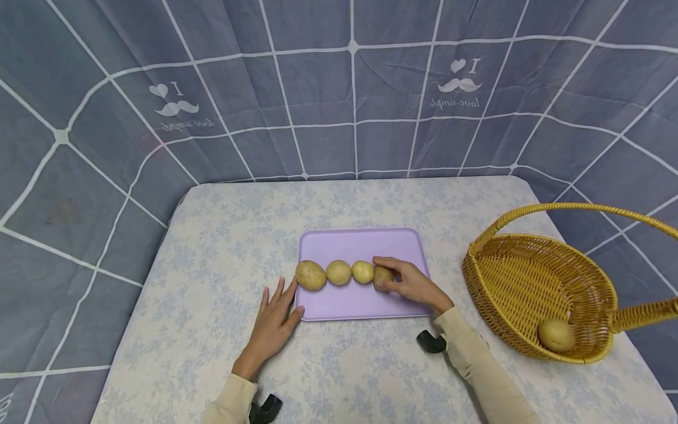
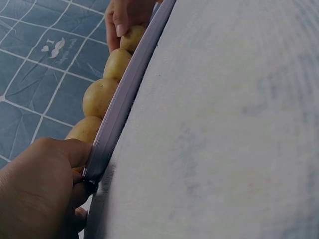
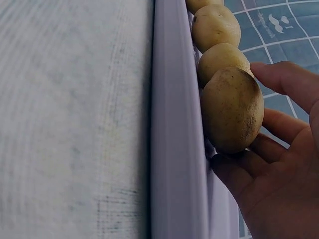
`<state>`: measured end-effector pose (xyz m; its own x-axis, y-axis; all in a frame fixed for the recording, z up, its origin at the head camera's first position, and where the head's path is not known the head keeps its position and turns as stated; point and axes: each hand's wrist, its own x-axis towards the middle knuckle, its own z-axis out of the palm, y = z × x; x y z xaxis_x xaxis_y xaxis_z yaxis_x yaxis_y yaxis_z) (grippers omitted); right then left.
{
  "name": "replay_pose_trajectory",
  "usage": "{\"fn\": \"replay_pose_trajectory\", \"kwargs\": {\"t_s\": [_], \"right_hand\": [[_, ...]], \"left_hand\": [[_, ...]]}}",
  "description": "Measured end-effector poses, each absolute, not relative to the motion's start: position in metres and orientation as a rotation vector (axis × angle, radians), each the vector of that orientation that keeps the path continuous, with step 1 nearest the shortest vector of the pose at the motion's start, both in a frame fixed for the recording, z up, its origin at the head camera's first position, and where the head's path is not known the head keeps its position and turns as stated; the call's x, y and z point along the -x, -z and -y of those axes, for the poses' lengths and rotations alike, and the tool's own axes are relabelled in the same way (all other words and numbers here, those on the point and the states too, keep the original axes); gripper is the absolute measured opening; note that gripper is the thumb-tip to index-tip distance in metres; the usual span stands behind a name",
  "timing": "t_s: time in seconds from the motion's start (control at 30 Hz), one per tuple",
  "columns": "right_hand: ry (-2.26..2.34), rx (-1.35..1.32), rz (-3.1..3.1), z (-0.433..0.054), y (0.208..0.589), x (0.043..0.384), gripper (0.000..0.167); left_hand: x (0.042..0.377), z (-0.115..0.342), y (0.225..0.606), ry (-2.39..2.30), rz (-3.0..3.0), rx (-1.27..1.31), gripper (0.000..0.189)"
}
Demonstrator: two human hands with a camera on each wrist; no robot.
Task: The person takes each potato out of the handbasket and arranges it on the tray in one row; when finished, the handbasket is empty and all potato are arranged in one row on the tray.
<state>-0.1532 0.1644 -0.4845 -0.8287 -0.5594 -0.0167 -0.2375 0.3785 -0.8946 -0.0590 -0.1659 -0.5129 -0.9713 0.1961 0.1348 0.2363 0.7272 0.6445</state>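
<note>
A row of several potatoes lies across a lilac tray (image 1: 360,306), from a large potato (image 1: 311,275) at the left to a brownish potato (image 1: 382,277) at the right end. Between them sit a round potato (image 1: 339,272) and a smaller, yellower potato (image 1: 362,272). My right hand (image 1: 410,282) holds the right-end potato, thumb on the near side and fingers around the far side; the right wrist view shows that potato (image 3: 232,110) close up, its skin dark-spotted. With fingers spread, my left hand (image 1: 274,324) touches the tray's left edge, beside the large potato.
At the right stands a yellow wicker basket (image 1: 479,300) with a tall arched handle, holding one potato (image 1: 556,335). A pale floral cloth (image 1: 228,235) covers the table. Blue-grey checked curtains (image 1: 318,88) hang behind and along the sides.
</note>
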Motion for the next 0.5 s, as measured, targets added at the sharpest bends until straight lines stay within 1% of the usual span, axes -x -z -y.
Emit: {"fn": "replay_pose_trajectory", "kwargs": {"t_s": [0.27,0.5], "right_hand": [[1.457,0.617,-2.327,-0.173,0.478,0.152,0.061],[1.519,0.613,-2.33,-0.19,0.461,0.148,0.059]], "left_hand": [[0.059,0.166,0.513,1.079,2.877,0.358,0.063],[0.058,0.167,0.511,1.084,2.883,0.353,0.063]]}}
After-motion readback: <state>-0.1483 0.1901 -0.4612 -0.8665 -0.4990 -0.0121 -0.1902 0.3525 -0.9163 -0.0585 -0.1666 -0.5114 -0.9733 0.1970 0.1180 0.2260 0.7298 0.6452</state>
